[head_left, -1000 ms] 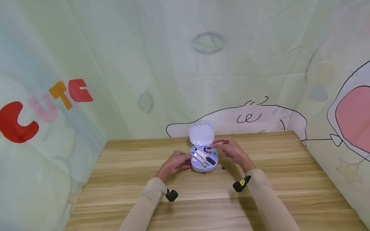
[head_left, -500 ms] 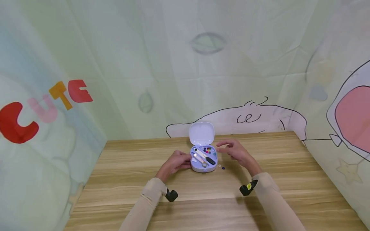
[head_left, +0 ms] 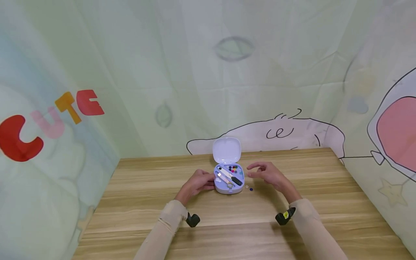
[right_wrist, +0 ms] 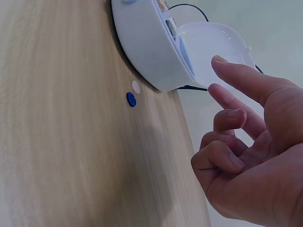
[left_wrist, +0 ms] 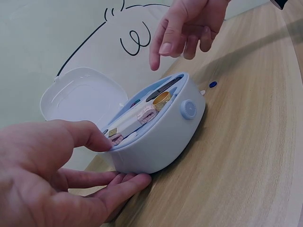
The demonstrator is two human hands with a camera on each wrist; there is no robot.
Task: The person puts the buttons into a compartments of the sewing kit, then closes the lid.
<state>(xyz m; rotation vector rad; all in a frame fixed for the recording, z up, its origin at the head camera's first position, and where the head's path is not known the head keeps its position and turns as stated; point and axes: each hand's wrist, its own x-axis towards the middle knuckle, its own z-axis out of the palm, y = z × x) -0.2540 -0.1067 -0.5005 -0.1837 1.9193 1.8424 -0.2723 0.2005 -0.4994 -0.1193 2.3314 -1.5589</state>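
Note:
An open white-and-blue sewing box point(head_left: 229, 190) stands on the table, its lid point(head_left: 226, 151) tipped back. Inside its tray lie colourful buttons point(head_left: 232, 169), a black-handled tool point(head_left: 236, 180) and a rolled measuring tape point(left_wrist: 147, 113). My left hand point(head_left: 199, 181) holds the box's left side, thumb on the rim and fingers low against the wall. To the right of the box my right hand point(head_left: 268, 175) hovers above the table. Its thumb and index finger point(right_wrist: 236, 101) are apart with nothing between them, and the other fingers are loosely bent.
A dark blue button point(right_wrist: 131, 99) and a pale button point(right_wrist: 136, 87) lie on the wooden table point(head_left: 227, 231) by the box's front right. Behind the table's back edge hangs a printed cloth point(head_left: 182, 72).
My right hand has drawn away from the box's right rear edge, moving right and slightly towards me. The left hand and the box have stayed in place.

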